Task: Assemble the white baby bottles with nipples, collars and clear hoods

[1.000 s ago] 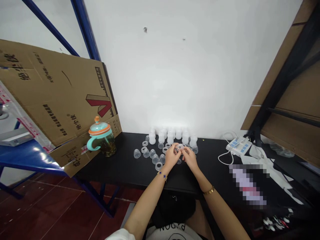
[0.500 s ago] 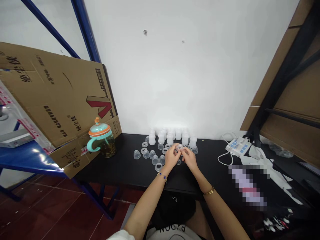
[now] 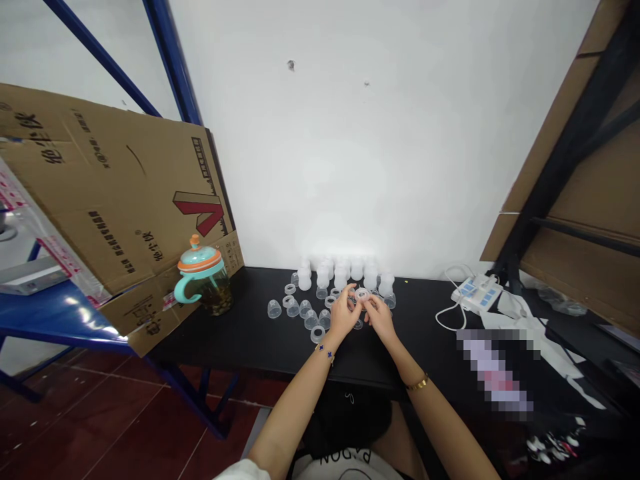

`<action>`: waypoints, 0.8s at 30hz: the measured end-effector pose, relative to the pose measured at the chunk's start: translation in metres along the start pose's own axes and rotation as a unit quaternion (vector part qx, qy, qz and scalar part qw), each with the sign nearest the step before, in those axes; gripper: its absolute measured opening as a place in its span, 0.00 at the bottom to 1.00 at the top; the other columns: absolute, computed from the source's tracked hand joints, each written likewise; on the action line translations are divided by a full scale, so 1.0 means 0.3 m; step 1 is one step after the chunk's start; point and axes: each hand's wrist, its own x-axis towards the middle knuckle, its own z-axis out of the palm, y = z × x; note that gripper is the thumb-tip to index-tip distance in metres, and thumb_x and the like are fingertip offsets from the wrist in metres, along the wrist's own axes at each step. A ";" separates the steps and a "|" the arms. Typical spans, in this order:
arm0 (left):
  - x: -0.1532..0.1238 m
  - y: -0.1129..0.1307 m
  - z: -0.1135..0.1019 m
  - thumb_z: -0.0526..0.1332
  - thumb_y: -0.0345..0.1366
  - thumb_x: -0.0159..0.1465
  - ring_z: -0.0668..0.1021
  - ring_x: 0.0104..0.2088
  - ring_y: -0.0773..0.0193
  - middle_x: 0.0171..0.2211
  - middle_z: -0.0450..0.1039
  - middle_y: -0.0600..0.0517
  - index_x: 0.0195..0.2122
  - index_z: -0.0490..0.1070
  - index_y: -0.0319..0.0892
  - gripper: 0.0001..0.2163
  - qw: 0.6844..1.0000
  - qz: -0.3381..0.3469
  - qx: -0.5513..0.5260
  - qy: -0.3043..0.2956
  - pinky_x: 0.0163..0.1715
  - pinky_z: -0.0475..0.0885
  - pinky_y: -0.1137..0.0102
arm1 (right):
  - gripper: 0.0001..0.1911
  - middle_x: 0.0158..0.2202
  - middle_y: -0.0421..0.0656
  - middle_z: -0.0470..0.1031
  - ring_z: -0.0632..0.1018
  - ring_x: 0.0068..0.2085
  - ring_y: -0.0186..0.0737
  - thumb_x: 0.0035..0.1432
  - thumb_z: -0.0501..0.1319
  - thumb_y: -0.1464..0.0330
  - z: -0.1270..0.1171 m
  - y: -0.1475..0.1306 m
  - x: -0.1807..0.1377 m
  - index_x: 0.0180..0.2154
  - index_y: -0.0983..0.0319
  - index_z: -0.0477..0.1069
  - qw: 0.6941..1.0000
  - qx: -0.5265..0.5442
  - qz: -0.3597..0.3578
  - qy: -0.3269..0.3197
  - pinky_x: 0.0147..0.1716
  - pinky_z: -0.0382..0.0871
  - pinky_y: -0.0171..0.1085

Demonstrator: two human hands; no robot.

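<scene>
Near the middle of the black surface [image 3: 250, 340], just in front of a cluster of white waisted bottles [image 3: 341, 273], a pale, translucent ring [image 3: 363, 294] is held up at the person's fingertips. The right hand [image 3: 380, 318] pinches the ring's right edge between thumb and fingers. The left hand [image 3: 345, 315] is curled close at the ring's other side, its index finger raised; how firmly it grips, if at all, I cannot tell. Both wrists wear jewellery: a bracelet with blue charms [image 3: 326, 351] on the left, a gold bracelet [image 3: 418, 383] on the right.

The bottles stand upright near the white wall [image 3: 350, 153]. Left of the hands, 1 clear domed cap [image 3: 274, 309] sits apart from 4 other clear caps [image 3: 311, 320] grouped closely together. Loose rings lie around them, and 1 flanged ring [image 3: 317, 335] is nearest the person. Below the hands, another clear round piece [image 3: 357, 325] is partly hidden.

Farther left stands a transparent jug [image 3: 219, 291] with a turquoise handle, an orange-trimmed lid and dark contents, beside a printed cardboard box [image 3: 120, 193]. Well to the right lie a white power strip [image 3: 477, 292], its looped cable [image 3: 444, 325] and crumpled white sheets [image 3: 530, 327].
</scene>
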 end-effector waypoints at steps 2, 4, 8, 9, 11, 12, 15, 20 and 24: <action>0.000 0.002 -0.001 0.60 0.35 0.64 0.77 0.28 0.68 0.41 0.78 0.51 0.56 0.66 0.43 0.19 1.000 0.000 -0.004 0.002 0.31 0.71 0.72 | 0.19 0.17 0.35 0.68 0.68 0.16 0.34 0.58 0.58 0.52 -0.001 -0.001 0.001 0.37 0.61 0.73 1.000 -0.002 0.000 0.000 0.16 0.59 0.32; -0.001 0.005 -0.001 0.60 0.35 0.64 0.78 0.28 0.68 0.40 0.78 0.51 0.53 0.67 0.43 0.16 1.000 0.000 -0.007 0.002 0.31 0.70 0.72 | 0.18 0.17 0.35 0.68 0.67 0.16 0.33 0.58 0.57 0.53 -0.002 0.001 0.002 0.37 0.61 0.73 1.000 -0.005 0.000 -0.001 0.16 0.58 0.31; -0.002 0.012 -0.002 0.60 0.37 0.64 0.78 0.28 0.68 0.41 0.78 0.51 0.50 0.68 0.44 0.13 1.000 0.002 -0.008 -0.003 0.30 0.70 0.72 | 0.17 0.16 0.34 0.67 0.67 0.15 0.33 0.59 0.57 0.54 -0.003 0.007 0.004 0.37 0.61 0.74 1.000 -0.005 -0.001 -0.003 0.16 0.59 0.31; -0.002 0.014 -0.003 0.59 0.37 0.64 0.78 0.28 0.68 0.41 0.78 0.51 0.49 0.68 0.44 0.12 1.000 0.001 -0.008 -0.004 0.30 0.70 0.72 | 0.17 0.16 0.34 0.66 0.67 0.15 0.34 0.59 0.57 0.54 -0.004 0.008 0.004 0.37 0.61 0.74 1.000 -0.005 -0.001 -0.003 0.16 0.59 0.31; -0.002 0.017 -0.004 0.59 0.37 0.65 0.77 0.28 0.68 0.41 0.78 0.51 0.49 0.69 0.44 0.12 1.000 -0.001 -0.008 -0.005 0.30 0.70 0.72 | 0.18 0.16 0.35 0.67 0.68 0.16 0.34 0.59 0.57 0.54 -0.004 0.009 0.004 0.37 0.61 0.74 1.000 -0.003 0.001 -0.001 0.16 0.59 0.31; -0.002 0.019 -0.005 0.59 0.37 0.65 0.77 0.28 0.68 0.41 0.78 0.51 0.49 0.69 0.44 0.12 1.000 -0.001 -0.008 -0.005 0.30 0.70 0.72 | 0.18 0.17 0.35 0.68 0.68 0.16 0.34 0.59 0.57 0.53 -0.004 0.009 0.004 0.37 0.61 0.74 1.000 -0.003 0.002 -0.001 0.15 0.59 0.31; -0.001 0.018 -0.005 0.59 0.37 0.65 0.77 0.27 0.68 0.41 0.78 0.51 0.49 0.69 0.44 0.12 1.000 0.007 -0.011 -0.005 0.29 0.70 0.72 | 0.19 0.21 0.38 0.72 0.69 0.16 0.34 0.58 0.57 0.52 -0.003 0.011 0.007 0.37 0.61 0.74 1.000 0.001 0.004 0.001 0.15 0.59 0.32; 0.000 0.006 -0.001 0.59 0.34 0.64 0.77 0.27 0.68 0.41 0.77 0.52 0.49 0.69 0.45 0.12 1.000 0.015 -0.017 -0.004 0.29 0.70 0.72 | 0.20 0.25 0.40 0.75 0.70 0.17 0.33 0.56 0.59 0.51 -0.002 0.019 0.011 0.37 0.61 0.74 1.000 0.010 0.001 0.004 0.15 0.59 0.32; 0.000 0.001 0.001 0.59 0.34 0.63 0.77 0.28 0.68 0.42 0.77 0.51 0.49 0.69 0.45 0.13 1.000 0.014 -0.020 -0.005 0.30 0.70 0.72 | 0.20 0.21 0.38 0.73 0.70 0.17 0.35 0.58 0.58 0.51 -0.003 0.015 0.008 0.38 0.61 0.75 1.000 -0.004 0.008 0.000 0.15 0.60 0.32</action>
